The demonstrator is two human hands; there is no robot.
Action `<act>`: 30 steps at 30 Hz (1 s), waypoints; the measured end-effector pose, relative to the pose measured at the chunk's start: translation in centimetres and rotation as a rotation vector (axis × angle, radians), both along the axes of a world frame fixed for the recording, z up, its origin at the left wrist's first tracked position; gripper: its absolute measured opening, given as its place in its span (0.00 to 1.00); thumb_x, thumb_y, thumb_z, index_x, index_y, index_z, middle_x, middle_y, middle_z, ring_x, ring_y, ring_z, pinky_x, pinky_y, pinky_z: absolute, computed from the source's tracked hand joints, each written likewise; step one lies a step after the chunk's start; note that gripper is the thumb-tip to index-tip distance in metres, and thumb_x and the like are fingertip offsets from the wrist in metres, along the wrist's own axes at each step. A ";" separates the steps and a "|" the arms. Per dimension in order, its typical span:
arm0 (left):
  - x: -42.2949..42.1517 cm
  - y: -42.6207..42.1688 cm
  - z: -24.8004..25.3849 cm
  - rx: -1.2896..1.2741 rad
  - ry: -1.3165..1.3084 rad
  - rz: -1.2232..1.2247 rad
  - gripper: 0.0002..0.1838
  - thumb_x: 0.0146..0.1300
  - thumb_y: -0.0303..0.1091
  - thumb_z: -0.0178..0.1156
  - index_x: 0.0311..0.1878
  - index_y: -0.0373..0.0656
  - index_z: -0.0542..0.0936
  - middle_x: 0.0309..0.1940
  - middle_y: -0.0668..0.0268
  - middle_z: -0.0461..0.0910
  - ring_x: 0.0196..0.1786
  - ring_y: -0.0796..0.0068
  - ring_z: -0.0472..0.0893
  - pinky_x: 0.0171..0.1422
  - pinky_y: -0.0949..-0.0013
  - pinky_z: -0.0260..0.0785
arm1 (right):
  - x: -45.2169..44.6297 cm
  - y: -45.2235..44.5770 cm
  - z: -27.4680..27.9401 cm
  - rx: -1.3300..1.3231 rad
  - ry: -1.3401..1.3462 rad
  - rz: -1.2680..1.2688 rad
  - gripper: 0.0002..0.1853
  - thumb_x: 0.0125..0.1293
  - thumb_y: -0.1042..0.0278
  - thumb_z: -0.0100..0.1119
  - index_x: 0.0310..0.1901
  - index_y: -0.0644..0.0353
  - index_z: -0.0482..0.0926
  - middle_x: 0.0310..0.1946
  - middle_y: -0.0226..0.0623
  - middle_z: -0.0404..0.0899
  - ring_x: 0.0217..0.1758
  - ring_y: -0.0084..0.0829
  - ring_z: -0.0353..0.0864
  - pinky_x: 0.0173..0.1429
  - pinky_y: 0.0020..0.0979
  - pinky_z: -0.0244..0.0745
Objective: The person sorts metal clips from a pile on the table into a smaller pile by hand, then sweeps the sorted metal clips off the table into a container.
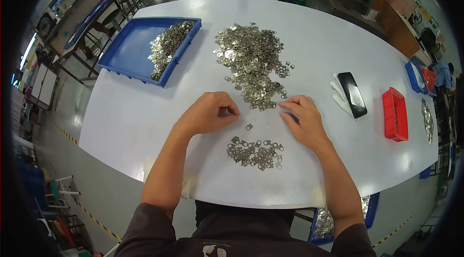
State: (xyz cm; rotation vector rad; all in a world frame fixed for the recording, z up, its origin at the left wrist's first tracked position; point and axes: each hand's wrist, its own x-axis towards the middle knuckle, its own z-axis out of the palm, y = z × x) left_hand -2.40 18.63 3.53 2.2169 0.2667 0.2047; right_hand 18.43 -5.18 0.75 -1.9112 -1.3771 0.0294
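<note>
A large heap of small flat metal ring tabs (249, 54) lies in the middle of the white table. My right hand (304, 119) is at the heap's near right edge, thumb and index finger apart, the index fingertip close to the outermost tabs. My left hand (212, 112) is curled left of the heap's near end, fingertips pressed together. Anything between those fingertips is too small or hidden to make out. One loose ring tab (249, 126) lies between my hands. Closer to my body is a smaller, spread-out group of ring tabs (256, 154).
A blue tray (128, 47) at the back left holds more metal tabs. To the right lie a white glove (341, 97), a black phone (352, 95) and a red bin (396, 114). Another blue tray (371, 211) with metal pieces sits below the table's front edge.
</note>
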 end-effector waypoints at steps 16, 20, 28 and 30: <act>1.6 -2.6 -1.4 0.344 -0.146 -0.043 0.18 0.62 0.33 0.80 0.56 0.47 0.93 0.59 0.66 0.86 0.62 0.60 0.81 0.64 0.59 0.80 | 1.5 0.2 -1.7 -0.055 -0.189 -0.099 0.22 0.71 0.68 0.72 0.66 0.57 0.87 0.71 0.40 0.82 0.78 0.48 0.74 0.80 0.48 0.67; 0.9 -2.1 -0.3 0.240 -0.083 -0.139 0.15 0.61 0.31 0.80 0.52 0.45 0.94 0.56 0.65 0.87 0.59 0.60 0.84 0.63 0.59 0.81 | 0.3 -0.3 -1.2 -0.089 -0.143 0.029 0.18 0.71 0.68 0.72 0.62 0.58 0.89 0.69 0.39 0.85 0.79 0.47 0.75 0.81 0.49 0.66; 0.3 -0.8 0.9 -0.028 0.071 -0.033 0.11 0.60 0.27 0.80 0.46 0.42 0.94 0.45 0.63 0.88 0.50 0.64 0.89 0.55 0.63 0.84 | -1.5 -1.0 1.0 -0.110 0.022 0.011 0.09 0.67 0.71 0.76 0.48 0.56 0.93 0.44 0.33 0.87 0.50 0.39 0.84 0.55 0.39 0.80; 0.3 -1.1 0.7 0.008 0.076 -0.104 0.11 0.60 0.27 0.80 0.46 0.42 0.94 0.43 0.64 0.88 0.48 0.65 0.89 0.53 0.63 0.84 | -2.1 -1.0 0.7 -0.114 0.064 0.054 0.08 0.67 0.70 0.76 0.47 0.56 0.93 0.41 0.33 0.86 0.48 0.38 0.85 0.52 0.39 0.81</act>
